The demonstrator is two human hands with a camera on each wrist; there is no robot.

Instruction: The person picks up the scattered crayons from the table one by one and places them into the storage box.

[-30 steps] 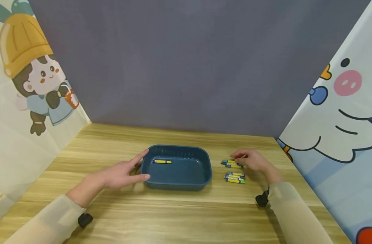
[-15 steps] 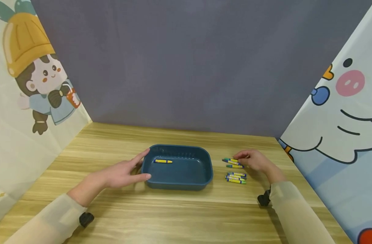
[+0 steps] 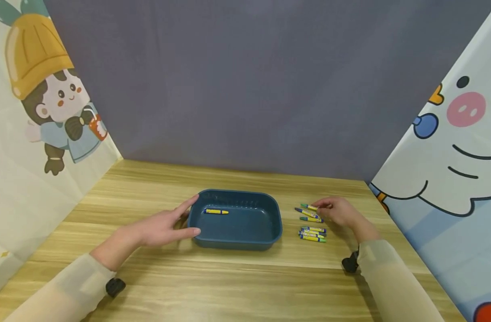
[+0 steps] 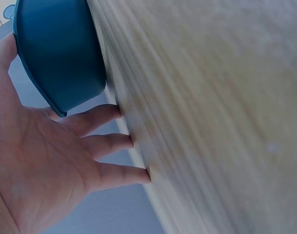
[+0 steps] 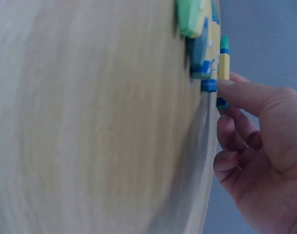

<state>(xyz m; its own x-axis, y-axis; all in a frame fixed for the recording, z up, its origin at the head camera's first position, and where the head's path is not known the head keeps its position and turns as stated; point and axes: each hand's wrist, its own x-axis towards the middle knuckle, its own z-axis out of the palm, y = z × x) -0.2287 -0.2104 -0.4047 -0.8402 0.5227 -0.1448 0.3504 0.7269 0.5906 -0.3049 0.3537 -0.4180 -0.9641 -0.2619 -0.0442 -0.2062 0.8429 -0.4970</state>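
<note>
A dark blue rectangular bin (image 3: 235,245) stands on the table, with one yellow-wrapped crayon (image 3: 216,211) lying inside. At its left end my left hand (image 3: 158,229) has its fingers spread and its thumb at the rim; in the left wrist view several fingertips (image 4: 141,174) rest on the tabletop. To the right of the bin, my right hand (image 3: 337,211) pinches a green crayon (image 5: 224,66) between thumb and fingers. Just below that crayon lie a blue-tipped crayon (image 3: 306,212) and another green-tipped crayon (image 3: 311,219).
A small row of crayons (image 3: 313,235) lies nearer me, right of the bin. The wood-grain table (image 3: 229,286) is bordered by a grey back panel (image 3: 245,89) and cartoon-printed side panels, left (image 3: 12,188) and right (image 3: 442,197).
My right hand has drawn the green crayon slightly apart from the crayons beside it, and the blue-tipped one has turned to a slant. The left hand stays at the bin.
</note>
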